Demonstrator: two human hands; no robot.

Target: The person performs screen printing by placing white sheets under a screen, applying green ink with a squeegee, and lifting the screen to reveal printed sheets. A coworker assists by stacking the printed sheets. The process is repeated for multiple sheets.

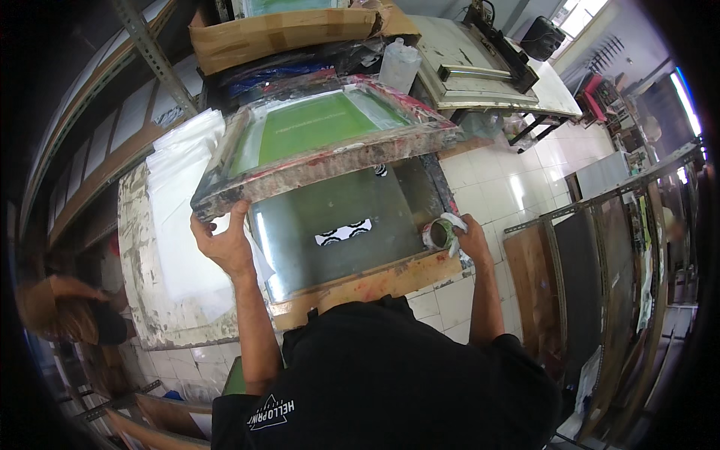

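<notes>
A wooden-edged printing screen [322, 162] with a green mesh is tilted up over a glass-topped table [300, 217]. My left hand [225, 240] grips the screen's near left corner, thumb on the front edge. Under the screen, a small white piece with black curved marks [343, 232] lies on the glass. At the table's right edge, my right hand [474, 238] is closed on a crumpled white cloth [454, 222]. The cloth is against a small round tub [436, 235], its open end showing; whether my fingers also hold the tub I cannot tell.
White paper sheets [184, 225] are piled on a worn board [135, 285] at the left. A translucent plastic jug [400, 64] stands behind the screen. Metal racks [559, 285] hold boards at the right. Another person [71, 307] is partly visible at the far left.
</notes>
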